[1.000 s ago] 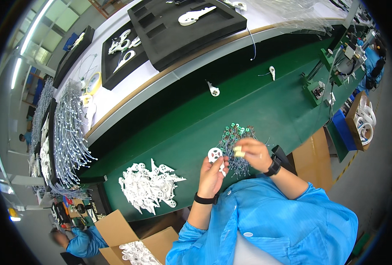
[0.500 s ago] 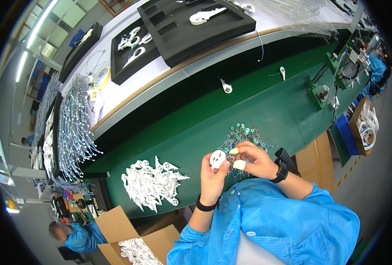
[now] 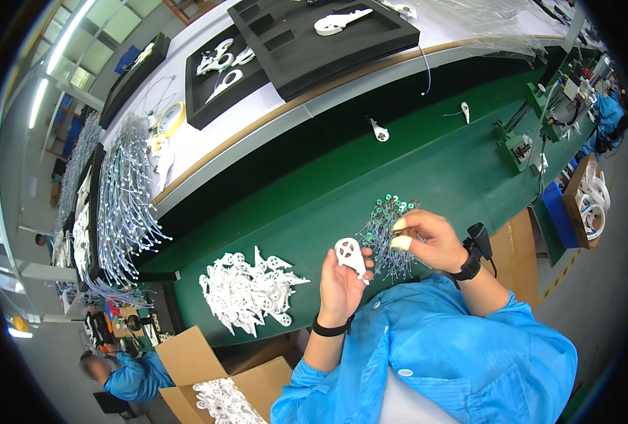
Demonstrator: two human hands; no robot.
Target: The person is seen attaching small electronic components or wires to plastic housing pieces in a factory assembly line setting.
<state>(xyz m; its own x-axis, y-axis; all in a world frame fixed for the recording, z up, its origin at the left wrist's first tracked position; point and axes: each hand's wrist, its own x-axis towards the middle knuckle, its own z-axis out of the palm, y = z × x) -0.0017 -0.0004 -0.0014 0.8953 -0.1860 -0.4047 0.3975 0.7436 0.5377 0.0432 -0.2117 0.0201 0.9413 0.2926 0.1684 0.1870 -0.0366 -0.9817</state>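
Note:
My left hand [image 3: 339,290] holds a white plastic part [image 3: 350,256] with a round, spoked head and a tapering tail; the head points up and the tail lies toward the fingertips. To its right, my right hand [image 3: 435,242] hovers at a pile of thin wired pieces with green rings [image 3: 392,220]. Yellow covers sit on its thumb and a fingertip, which are apart, with nothing visible between them. Left of my hands a heap of similar white parts [image 3: 249,291] lies on the green bench [image 3: 300,230].
An open cardboard box [image 3: 187,353] with more white parts stands below the bench. Black trays [image 3: 321,53] rest on a raised shelf, beside hanging bundles of pale wires [image 3: 124,201]. A green bench fixture [image 3: 515,148] stands far right. Co-workers in blue sit at both sides.
My right hand has moved away from the left, toward the wired pieces. The small brown piece and its wire no longer show at my hands. The white part is turned, its tail now visible.

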